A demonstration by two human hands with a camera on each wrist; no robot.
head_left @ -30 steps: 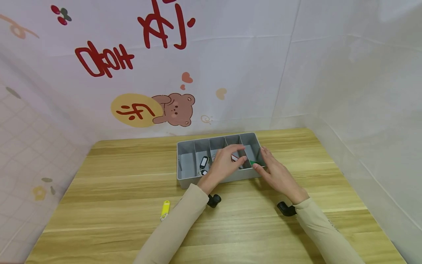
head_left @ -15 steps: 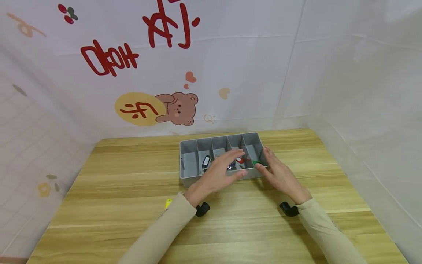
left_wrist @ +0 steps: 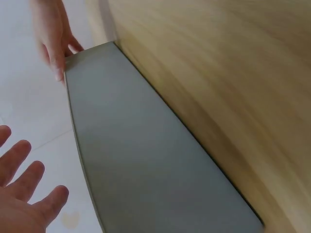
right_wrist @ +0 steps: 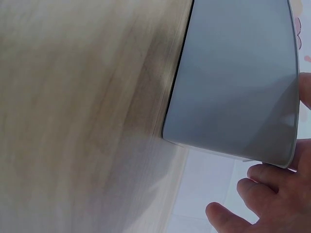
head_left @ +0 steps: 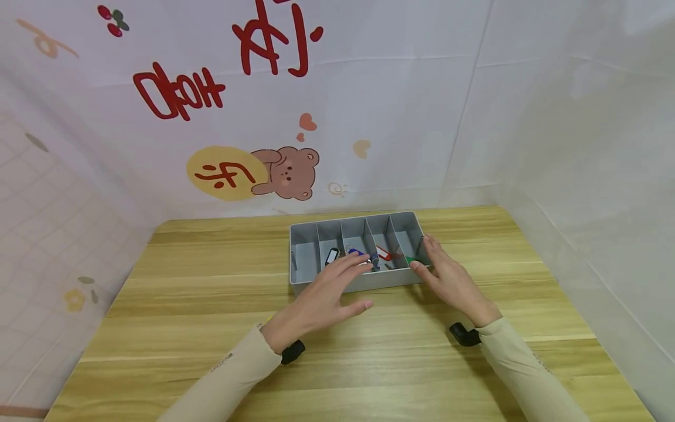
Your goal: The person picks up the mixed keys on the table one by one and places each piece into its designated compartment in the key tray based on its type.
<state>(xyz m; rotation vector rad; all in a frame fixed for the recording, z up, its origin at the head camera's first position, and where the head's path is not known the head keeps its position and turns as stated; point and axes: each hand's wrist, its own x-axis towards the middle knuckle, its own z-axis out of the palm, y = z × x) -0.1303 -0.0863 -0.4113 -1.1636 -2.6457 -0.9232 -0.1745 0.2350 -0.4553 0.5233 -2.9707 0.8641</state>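
Note:
A grey divided box (head_left: 390, 280) stands at the back of the table. My right hand (head_left: 453, 287) grips its near right corner; in the right wrist view the thumb lies at the rim of the box (right_wrist: 238, 87) and the other fingers are by the end wall. My left hand (head_left: 319, 302) is spread in front of the box, holding nothing, its fingertips overlapping the front rim in the head view. Inside lie a black key tag (head_left: 331, 255), a blue key tag (head_left: 357, 252), a red key tag (head_left: 384, 253) and a green piece (head_left: 413, 259), each in its own compartment.
A yellow key tag (head_left: 269, 319) on the wooden table (head_left: 401, 363) is mostly hidden by my left wrist. White printed sheeting (head_left: 401, 117) rises behind the table and on both sides. Black wrist mounts (head_left: 464, 334) sit below the hands.
My left hand has drawn back from over the right compartments toward the lower left and spread out, uncovering the blue and red tags. The right hand has kept its place at the corner.

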